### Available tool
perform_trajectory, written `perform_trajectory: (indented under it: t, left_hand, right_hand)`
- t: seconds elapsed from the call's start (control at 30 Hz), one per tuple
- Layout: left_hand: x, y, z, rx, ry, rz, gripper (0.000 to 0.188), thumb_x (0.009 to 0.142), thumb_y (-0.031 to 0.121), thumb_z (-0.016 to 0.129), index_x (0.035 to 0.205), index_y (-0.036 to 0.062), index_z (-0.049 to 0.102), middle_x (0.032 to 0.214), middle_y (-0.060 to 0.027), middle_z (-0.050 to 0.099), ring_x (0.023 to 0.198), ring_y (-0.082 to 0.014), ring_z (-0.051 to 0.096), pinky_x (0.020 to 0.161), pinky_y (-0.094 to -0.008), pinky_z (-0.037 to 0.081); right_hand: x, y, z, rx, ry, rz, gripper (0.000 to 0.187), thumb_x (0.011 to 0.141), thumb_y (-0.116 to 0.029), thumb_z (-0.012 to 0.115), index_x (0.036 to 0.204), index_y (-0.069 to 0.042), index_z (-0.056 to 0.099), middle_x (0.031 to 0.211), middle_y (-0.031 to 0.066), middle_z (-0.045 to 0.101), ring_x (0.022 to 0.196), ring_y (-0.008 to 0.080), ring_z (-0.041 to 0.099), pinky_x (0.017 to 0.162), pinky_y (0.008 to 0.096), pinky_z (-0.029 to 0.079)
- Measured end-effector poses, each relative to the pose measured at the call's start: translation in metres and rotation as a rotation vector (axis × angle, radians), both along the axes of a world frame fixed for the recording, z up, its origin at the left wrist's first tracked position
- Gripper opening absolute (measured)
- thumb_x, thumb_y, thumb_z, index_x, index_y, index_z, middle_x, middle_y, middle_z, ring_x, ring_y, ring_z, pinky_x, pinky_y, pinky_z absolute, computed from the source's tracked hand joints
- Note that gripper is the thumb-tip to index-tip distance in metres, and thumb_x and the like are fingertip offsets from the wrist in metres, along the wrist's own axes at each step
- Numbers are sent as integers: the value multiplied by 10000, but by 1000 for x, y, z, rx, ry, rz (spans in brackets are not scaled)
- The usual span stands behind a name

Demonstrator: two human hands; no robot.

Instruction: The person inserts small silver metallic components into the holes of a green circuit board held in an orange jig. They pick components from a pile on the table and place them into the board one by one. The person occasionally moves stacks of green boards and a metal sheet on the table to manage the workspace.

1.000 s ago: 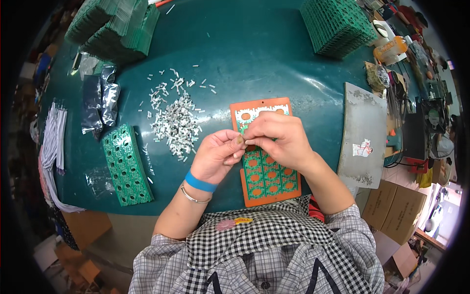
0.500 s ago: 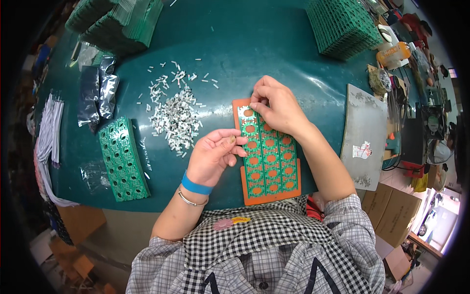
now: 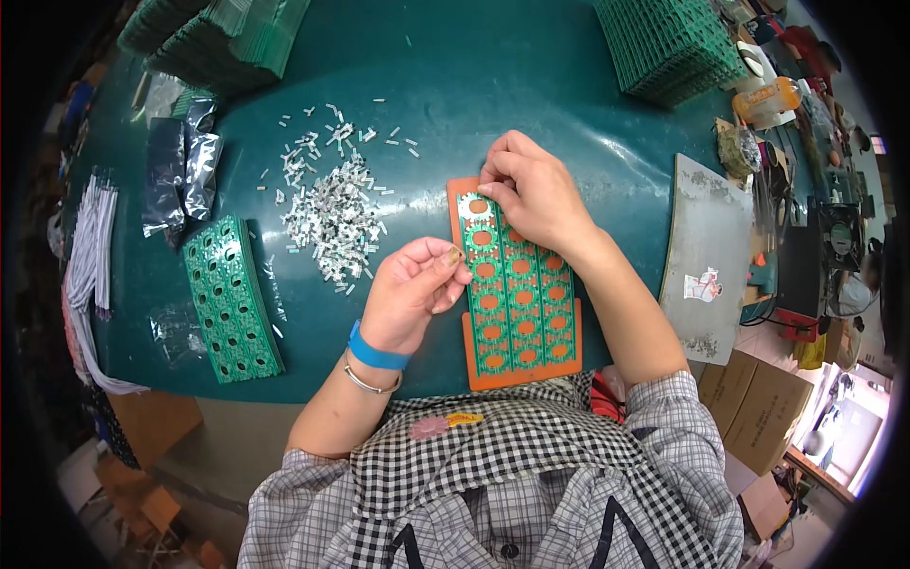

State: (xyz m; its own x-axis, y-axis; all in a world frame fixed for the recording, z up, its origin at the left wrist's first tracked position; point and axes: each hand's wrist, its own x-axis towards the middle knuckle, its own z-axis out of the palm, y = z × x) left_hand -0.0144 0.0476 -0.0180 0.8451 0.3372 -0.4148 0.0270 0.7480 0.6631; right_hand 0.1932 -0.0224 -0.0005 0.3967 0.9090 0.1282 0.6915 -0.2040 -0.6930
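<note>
Green panel sits on an orange tray. Right hand is at the panel's far end, left hand by its left edge; fingers look bunched, can't tell if they're gripping anything. White bits piled off its left.

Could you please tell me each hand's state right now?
Left hand: pinched closed; contents cannot be told.
Right hand: pinched closed over the green board; contents hidden.

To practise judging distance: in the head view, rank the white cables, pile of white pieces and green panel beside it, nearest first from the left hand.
1. Pile of white pieces: ahead, left.
2. Green panel: farther left.
3. White cables: far left.
</note>
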Motion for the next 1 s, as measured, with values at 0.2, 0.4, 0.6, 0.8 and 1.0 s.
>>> perform_trajectory:
  t: [0.2,0.4,0.6,0.8,1.0]
  left_hand:
    - [2,-3,-2,30,0,-31,109,990,152,593,1017,48,613,851,-28,677,648,-46,553,538,-168,404]
    - [1,-4,-4,40,-21,-26,117,988,141,595,1046,40,611,864,-33,683,660,-42,566,542,-166,413]
    - [2,-4,-2,64,1,-28,122,1003,157,570,1019,45,617,846,-30,671,637,-59,540,547,-182,415]
    - [2,-5,1,53,19,-29,122,1002,161,573,1017,47,616,845,-28,668,639,-59,538,548,-181,412]
    - [3,-6,-1,49,9,-33,120,1000,159,577,1015,46,616,842,-27,666,640,-58,536,551,-180,411]
  right_hand:
    - [-6,0,-6,12,-109,-23,74,813,-107,696,828,-69,634,981,16,605,825,293,652,676,441,519]
    - [2,2,-4,44,-79,70,63,815,-53,682,830,-47,621,965,29,604,816,272,642,686,407,513]
    - [6,-1,-4,66,47,84,100,797,50,680,817,9,591,914,69,587,761,218,604,684,327,498]
    - [7,-2,-2,56,92,69,60,801,-27,693,824,-21,638,920,59,612,801,283,640,703,391,512]
    - [4,-1,-6,72,23,36,72,798,-44,704,822,-27,638,930,56,618,806,283,645,700,395,513]
